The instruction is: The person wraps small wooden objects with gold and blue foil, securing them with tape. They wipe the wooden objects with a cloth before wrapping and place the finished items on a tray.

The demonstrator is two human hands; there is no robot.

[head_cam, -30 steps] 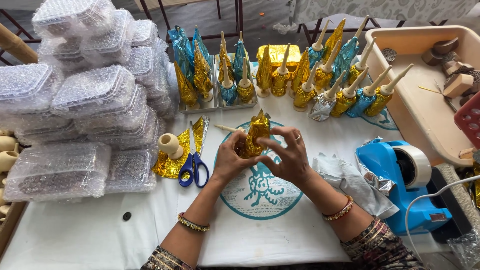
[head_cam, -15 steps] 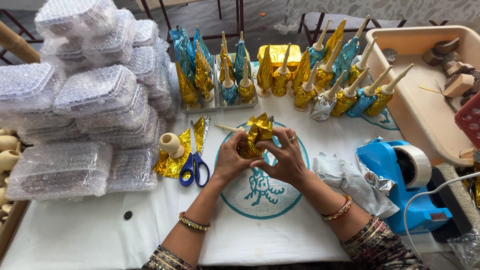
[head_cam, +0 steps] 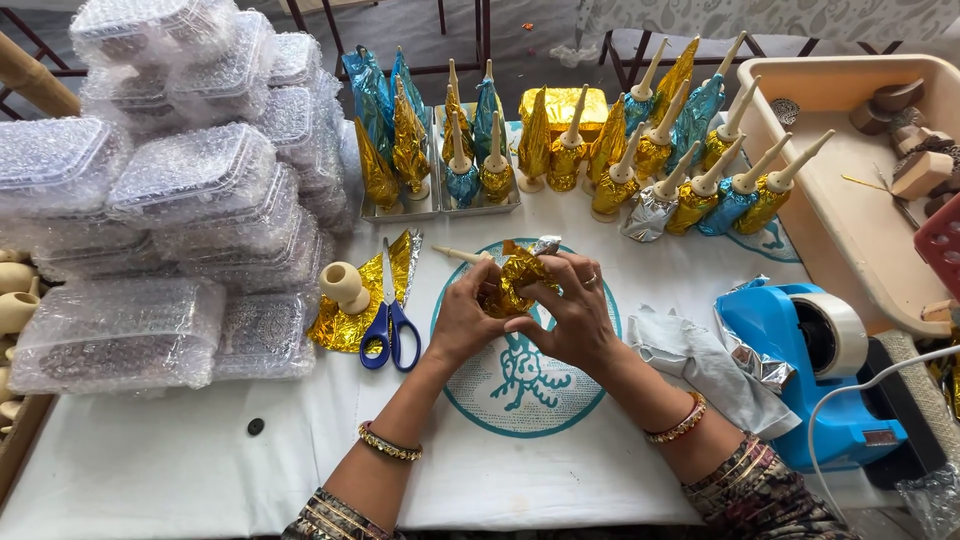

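Both hands, left point(head_cam: 462, 322) and right point(head_cam: 573, 318), pinching gold foil point(head_cam: 512, 280) around a wooden cone piece point(head_cam: 462, 256) at desk point(head_cam: 150, 470) centre. Wrap partly done, tip bare. Many wrapped cones point(head_cam: 650, 150) behind; spare foil sheet point(head_cam: 352, 315) and scissors point(head_cam: 390, 325) left.

Foil point(head_cam: 512, 280) in the hands: gold, with a silver edge. Scissors point(head_cam: 390, 330): blue handles. Foil sheet point(head_cam: 352, 318) under the scissors: gold, silver underside. Tape dispenser point(head_cam: 825, 385): blue, with a white roll. Tablecloth point(head_cam: 150, 470): white, printed with a teal circular emblem. Wrapped cones point(head_cam: 690, 170): gold, blue and silver foil, cream tips. Tub point(head_cam: 850, 230): beige. Boxes point(head_cam: 150, 230): clear, in bubble wrap. Bangles point(head_cam: 676, 428): gold and red.
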